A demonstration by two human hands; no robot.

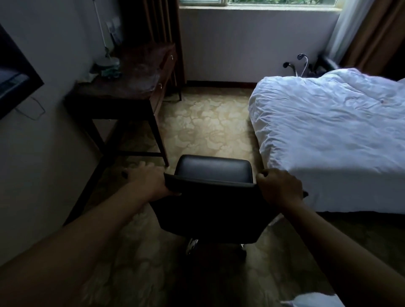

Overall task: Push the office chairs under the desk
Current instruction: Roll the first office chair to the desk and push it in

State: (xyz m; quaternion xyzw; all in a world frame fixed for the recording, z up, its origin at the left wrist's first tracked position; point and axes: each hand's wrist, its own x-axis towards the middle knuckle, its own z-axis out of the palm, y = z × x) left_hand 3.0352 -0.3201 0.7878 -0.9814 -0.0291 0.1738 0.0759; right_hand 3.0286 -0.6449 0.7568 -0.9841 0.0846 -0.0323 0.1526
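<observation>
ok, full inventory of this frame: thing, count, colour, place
chair: 1, black, centre foreground, on the carpet, beside the desk, not under it
desk: 1, dark wood, left, against the wall
desk clutter: several pale items, too dim to name, far left corner of the desk top
TV: 1, black, on the left wall
bed: 1, white duvet, right
curtains: 2, brown, either side of the window
window: 1, top edge
carpet: beige, patterned, floor
left hand: 1, on the left edge of the chair back
right hand: 1, closed on the right edge of the chair back
</observation>
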